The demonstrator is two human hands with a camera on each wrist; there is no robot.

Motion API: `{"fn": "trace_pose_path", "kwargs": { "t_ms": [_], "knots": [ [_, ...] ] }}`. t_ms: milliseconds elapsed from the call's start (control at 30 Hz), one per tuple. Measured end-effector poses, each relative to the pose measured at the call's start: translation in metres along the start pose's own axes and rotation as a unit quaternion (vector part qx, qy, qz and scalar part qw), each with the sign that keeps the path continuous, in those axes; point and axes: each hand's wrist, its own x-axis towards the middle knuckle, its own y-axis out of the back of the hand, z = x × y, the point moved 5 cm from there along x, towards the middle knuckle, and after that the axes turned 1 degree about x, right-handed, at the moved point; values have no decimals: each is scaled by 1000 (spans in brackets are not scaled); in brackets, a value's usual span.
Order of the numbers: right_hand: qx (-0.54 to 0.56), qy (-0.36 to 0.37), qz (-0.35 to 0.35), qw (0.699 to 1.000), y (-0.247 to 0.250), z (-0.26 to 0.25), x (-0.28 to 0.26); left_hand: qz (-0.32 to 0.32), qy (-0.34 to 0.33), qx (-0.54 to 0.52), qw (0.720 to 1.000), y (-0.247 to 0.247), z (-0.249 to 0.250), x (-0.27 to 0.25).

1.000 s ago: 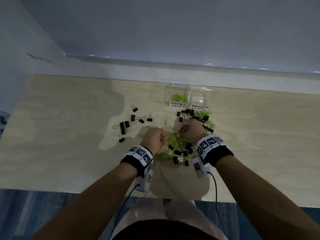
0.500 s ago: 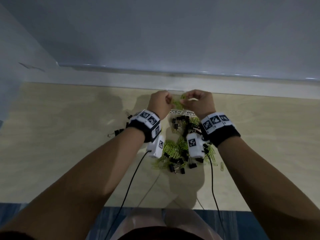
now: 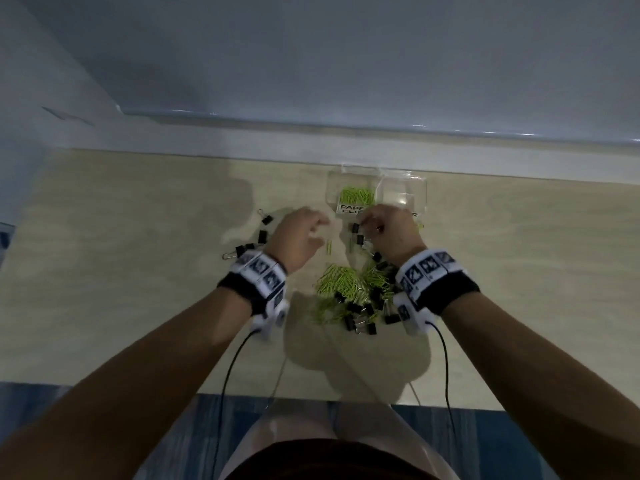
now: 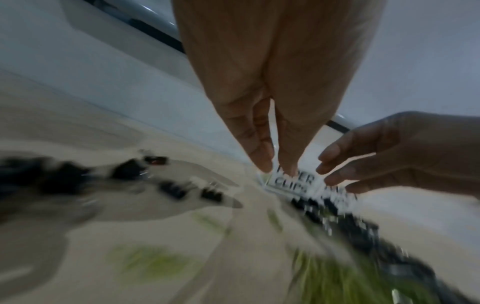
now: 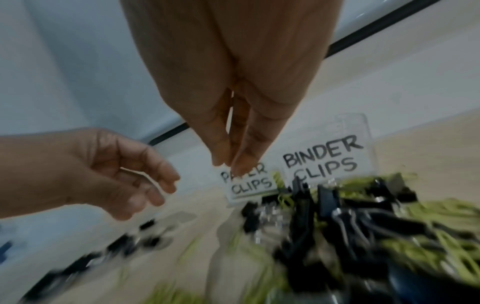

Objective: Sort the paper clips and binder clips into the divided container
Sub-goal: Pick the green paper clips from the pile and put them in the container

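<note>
A clear divided container (image 3: 420,188) stands at the table's far edge. Its left compartment, labelled PAPER CLIPS (image 5: 249,181), holds green paper clips (image 3: 356,195); the right one, labelled BINDER CLIPS (image 5: 322,160), looks bare. A mixed pile of green paper clips (image 3: 337,284) and black binder clips (image 3: 360,315) lies between my wrists. My left hand (image 3: 320,225) hovers left of the container's front, fingers relaxed and holding nothing (image 4: 278,166). My right hand (image 3: 372,220) hovers over the labels, fingertips close together with nothing visible between them (image 5: 231,164).
More black binder clips (image 3: 263,235) lie scattered to the left of my left hand. A pale ledge and wall (image 3: 311,140) run right behind the container. The wooden table (image 3: 138,271) stretches bare to both sides. Wrist-camera cables hang over its near edge.
Both hands rose from the pile to above the paper-clip compartment holding green clips, then drew back toward me and lower; they now hold nothing.
</note>
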Motion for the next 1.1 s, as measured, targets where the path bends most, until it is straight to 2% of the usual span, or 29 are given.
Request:
{"fn": "trace_pose_path", "kwargs": {
  "t_ms": [100, 200, 300, 433, 667, 833, 967, 1100],
  "knots": [
    [-96, 31, -144, 984, -36, 8, -22, -61, 61, 97, 992, -20, -35, -43],
    [-176, 39, -224, 958, -59, 14, -34, -90, 86, 142, 982, -40, -48, -61],
    [-219, 68, -244, 942, -69, 10, -41, -104, 57, 129, 984, -58, -34, -60],
    [-212, 74, -247, 943, -72, 8, -44, -124, 15, 100, 987, -74, -14, -52],
    [-157, 33, -202, 966, -61, 15, -43, -107, 31, 88, 990, -67, -12, -42],
    [-39, -39, -121, 991, -45, 27, -42, -71, 57, 32, 995, -52, -23, -41],
    [69, -91, -60, 992, -34, 40, -39, -39, 58, -5, 998, -34, -22, -35],
    [174, -114, 0, 978, -18, 44, -32, -6, 43, -22, 999, -12, -7, -21]
  ]
}}
